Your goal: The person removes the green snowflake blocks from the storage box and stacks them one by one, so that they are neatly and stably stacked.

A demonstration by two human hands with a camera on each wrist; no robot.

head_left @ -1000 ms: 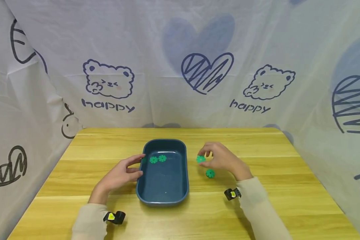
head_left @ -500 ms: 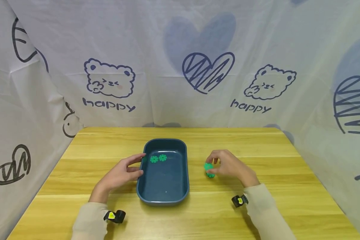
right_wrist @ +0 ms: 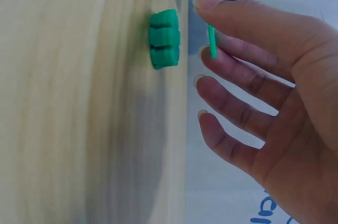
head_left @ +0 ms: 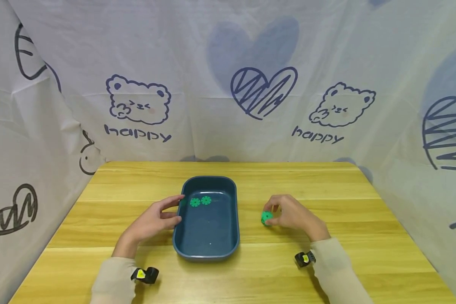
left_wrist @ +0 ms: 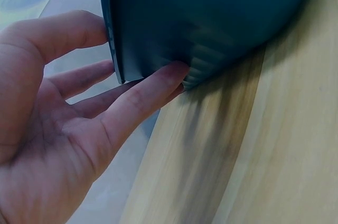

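Observation:
Thumb and fingers of my right hand (head_left: pixel 294 214) pinch a thin green snowflake disc (right_wrist: pixel 212 42) by its edges. Right beside it in the right wrist view, a stack of green snowflake discs (right_wrist: pixel 165 39) sits on the table; in the head view the held disc overlaps this stack. My left hand (head_left: pixel 153 221) rests its fingertips and thumb against the left side of a dark blue rectangular dish (head_left: pixel 206 256), fingers spread and fairly straight. On the dish's floor lie two more green snowflake discs, one left (head_left: pixel 195 202) and one right (head_left: pixel 206 200), side by side near the far end.
The wooden table (head_left: pixel 307 270) carries the dish near its middle, with the stack to the dish's right. White cloth (head_left: pixel 212 126) with bear and heart drawings hangs behind and at both sides. Each wrist wears a small black camera, one on the left (head_left: pixel 150 275) and one on the right (head_left: pixel 303 259).
My right hand has moved right and toward me, bringing its disc from beside the dish to over the stack. The left hand and the dish stay put.

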